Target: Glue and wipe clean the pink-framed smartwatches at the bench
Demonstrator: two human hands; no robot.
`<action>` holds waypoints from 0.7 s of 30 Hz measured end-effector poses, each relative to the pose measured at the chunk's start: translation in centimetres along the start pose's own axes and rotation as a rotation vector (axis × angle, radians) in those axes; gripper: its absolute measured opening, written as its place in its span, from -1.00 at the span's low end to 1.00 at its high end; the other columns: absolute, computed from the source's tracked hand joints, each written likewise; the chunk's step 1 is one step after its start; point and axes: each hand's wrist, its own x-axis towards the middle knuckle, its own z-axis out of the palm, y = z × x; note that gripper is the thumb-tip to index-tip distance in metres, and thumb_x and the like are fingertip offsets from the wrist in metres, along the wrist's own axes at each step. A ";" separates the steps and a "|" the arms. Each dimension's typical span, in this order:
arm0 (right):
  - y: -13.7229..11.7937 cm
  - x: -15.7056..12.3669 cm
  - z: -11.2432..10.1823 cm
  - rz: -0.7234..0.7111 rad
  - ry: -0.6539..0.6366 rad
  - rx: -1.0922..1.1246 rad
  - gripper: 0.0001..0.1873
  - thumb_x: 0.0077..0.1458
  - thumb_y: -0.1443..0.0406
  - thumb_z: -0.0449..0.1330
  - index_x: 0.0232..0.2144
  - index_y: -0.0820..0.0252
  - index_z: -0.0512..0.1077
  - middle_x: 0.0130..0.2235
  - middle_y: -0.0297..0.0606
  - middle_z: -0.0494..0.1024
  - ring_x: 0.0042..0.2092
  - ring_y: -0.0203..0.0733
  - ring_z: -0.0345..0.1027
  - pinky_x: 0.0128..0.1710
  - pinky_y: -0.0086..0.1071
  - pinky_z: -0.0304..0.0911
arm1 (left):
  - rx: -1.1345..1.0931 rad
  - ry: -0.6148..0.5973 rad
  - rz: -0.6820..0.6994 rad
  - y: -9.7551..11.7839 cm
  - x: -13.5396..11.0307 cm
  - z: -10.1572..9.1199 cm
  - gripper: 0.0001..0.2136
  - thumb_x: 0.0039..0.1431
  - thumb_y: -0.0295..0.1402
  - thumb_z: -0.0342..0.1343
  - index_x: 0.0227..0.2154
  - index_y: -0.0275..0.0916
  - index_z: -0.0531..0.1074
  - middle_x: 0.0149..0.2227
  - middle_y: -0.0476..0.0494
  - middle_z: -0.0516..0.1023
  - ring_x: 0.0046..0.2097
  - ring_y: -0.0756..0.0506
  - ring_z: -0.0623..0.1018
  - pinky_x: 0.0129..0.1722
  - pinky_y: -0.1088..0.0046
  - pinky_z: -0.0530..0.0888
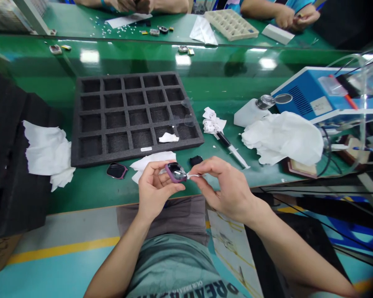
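One purple-framed watch case (175, 171) was held up over the front of the green bench (90, 190), the grip of the left hand (155, 188) pinching its edges between thumb and fingers. The right hand (230, 186) pinched a slim white strip (192, 175) between thumb and forefinger, its tip at the case's right end. A second watch case (116, 170), also purple, lay on the bench, in front of the black foam tray (124, 155). Right of the tray, a syringe (232, 150) lay with its far end against crumpled tissue (214, 122); beyond it, a white bottle (245, 114) was beside a white cloth (286, 136).
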 end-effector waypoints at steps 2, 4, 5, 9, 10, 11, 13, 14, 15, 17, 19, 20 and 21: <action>-0.1 -0.1 0.3 0.045 0.018 0.030 -0.79 0.24 0.45 0.23 -0.15 0.10 0.33 -0.29 -0.24 0.63 -0.29 -0.15 0.56 -0.29 -0.27 0.50 | 0.019 -0.008 0.017 -0.1 -0.1 0.0 -0.46 -0.28 -0.57 0.57 -0.19 -0.18 0.49 -0.05 -0.09 0.68 -0.19 -0.07 0.73 -0.20 0.47 0.66; -0.3 -0.1 0.6 0.067 0.051 0.066 -0.78 0.23 0.45 0.23 -0.17 0.09 0.31 -0.30 -0.26 0.63 -0.30 -0.16 0.57 -0.30 -0.29 0.50 | 0.038 -0.015 0.047 -0.2 -0.1 0.0 -0.44 -0.28 -0.57 0.57 -0.18 -0.17 0.50 -0.03 -0.08 0.67 -0.18 -0.07 0.72 -0.18 0.47 0.66; -0.4 -0.1 0.7 0.068 0.064 0.081 -0.77 0.23 0.46 0.23 -0.17 0.08 0.30 -0.30 -0.27 0.63 -0.31 -0.17 0.57 -0.30 -0.30 0.50 | 0.047 -0.018 0.063 -0.2 -0.1 0.0 -0.44 -0.29 -0.57 0.58 -0.17 -0.16 0.50 -0.03 -0.08 0.67 -0.17 -0.06 0.72 -0.17 0.46 0.67; -0.4 -0.2 1.2 0.032 0.088 0.100 -0.72 0.22 0.49 0.22 -0.16 0.07 0.27 -0.29 -0.27 0.62 -0.29 -0.18 0.58 -0.28 -0.30 0.50 | 0.072 -0.010 0.090 -0.4 -0.2 0.0 -0.42 -0.31 -0.57 0.59 -0.17 -0.15 0.52 -0.04 -0.06 0.66 -0.18 -0.04 0.72 -0.16 0.46 0.67; -0.4 -0.2 1.3 0.030 0.090 0.106 -0.71 0.21 0.50 0.22 -0.16 0.07 0.26 -0.29 -0.27 0.62 -0.28 -0.18 0.57 -0.28 -0.30 0.50 | 0.076 -0.006 0.091 -0.5 -0.2 0.1 -0.42 -0.32 -0.56 0.59 -0.17 -0.15 0.52 -0.04 -0.05 0.66 -0.19 -0.04 0.71 -0.17 0.47 0.67; -0.4 -0.2 1.5 0.030 0.096 0.119 -0.70 0.21 0.50 0.23 -0.16 0.07 0.25 -0.29 -0.27 0.62 -0.27 -0.19 0.57 -0.28 -0.30 0.50 | 0.080 -0.003 0.092 -0.5 -0.2 0.1 -0.42 -0.33 -0.56 0.59 -0.18 -0.15 0.53 -0.05 -0.05 0.66 -0.19 -0.03 0.71 -0.16 0.47 0.67; -0.4 -0.2 1.8 0.046 0.115 0.172 -0.66 0.19 0.51 0.25 -0.14 0.06 0.23 -0.29 -0.28 0.61 -0.27 -0.19 0.57 -0.29 -0.30 0.49 | 0.095 0.001 0.089 -0.6 -0.3 0.2 -0.42 -0.35 -0.56 0.60 -0.19 -0.16 0.54 -0.05 -0.05 0.65 -0.17 -0.04 0.71 -0.14 0.46 0.66; -0.5 -0.1 1.9 0.067 0.126 0.213 -0.64 0.19 0.51 0.27 -0.14 0.05 0.22 -0.29 -0.30 0.61 -0.27 -0.19 0.57 -0.29 -0.30 0.49 | 0.107 0.003 0.079 -0.6 -0.4 0.3 -0.43 -0.36 -0.57 0.60 -0.19 -0.16 0.54 -0.06 -0.05 0.65 -0.16 -0.05 0.71 -0.13 0.45 0.66; -0.6 0.1 2.0 0.097 0.143 0.263 -0.61 0.17 0.51 0.28 -0.13 0.04 0.22 -0.29 -0.33 0.61 -0.27 -0.20 0.58 -0.28 -0.30 0.50 | 0.119 0.005 0.058 -0.5 -0.4 0.4 -0.43 -0.36 -0.57 0.60 -0.20 -0.16 0.55 -0.08 -0.05 0.65 -0.15 -0.06 0.71 -0.12 0.45 0.66; -0.8 0.5 2.0 0.162 0.203 0.372 -0.57 0.15 0.53 0.30 -0.12 0.02 0.21 -0.29 -0.37 0.60 -0.26 -0.20 0.59 -0.25 -0.27 0.52 | 0.123 0.011 -0.008 -0.3 -0.4 0.5 -0.43 -0.37 -0.56 0.60 -0.21 -0.18 0.54 -0.11 -0.05 0.66 -0.18 -0.06 0.71 -0.14 0.44 0.66; -0.8 0.9 1.7 0.213 0.283 0.447 -0.56 0.14 0.53 0.31 -0.12 0.01 0.22 -0.28 -0.39 0.60 -0.26 -0.20 0.59 -0.22 -0.26 0.53 | 0.082 0.009 -0.075 0.1 -0.3 0.5 -0.46 -0.33 -0.51 0.60 -0.23 -0.19 0.51 -0.17 -0.04 0.67 -0.24 -0.05 0.70 -0.18 0.44 0.66; -0.7 1.0 1.5 0.224 0.314 0.460 -0.56 0.13 0.53 0.33 -0.13 0.01 0.23 -0.28 -0.40 0.60 -0.26 -0.20 0.60 -0.22 -0.25 0.53 | 0.049 0.005 -0.097 0.3 -0.2 0.5 -0.48 -0.31 -0.48 0.60 -0.25 -0.20 0.49 -0.18 -0.04 0.68 -0.27 -0.04 0.70 -0.20 0.44 0.66; -0.6 1.0 1.2 0.228 0.331 0.457 -0.56 0.12 0.53 0.34 -0.13 0.01 0.25 -0.28 -0.39 0.61 -0.26 -0.19 0.60 -0.22 -0.25 0.54 | 0.017 -0.001 -0.111 0.4 -0.1 0.4 -0.51 -0.27 -0.44 0.60 -0.26 -0.20 0.48 -0.19 -0.04 0.68 -0.29 -0.04 0.70 -0.21 0.44 0.66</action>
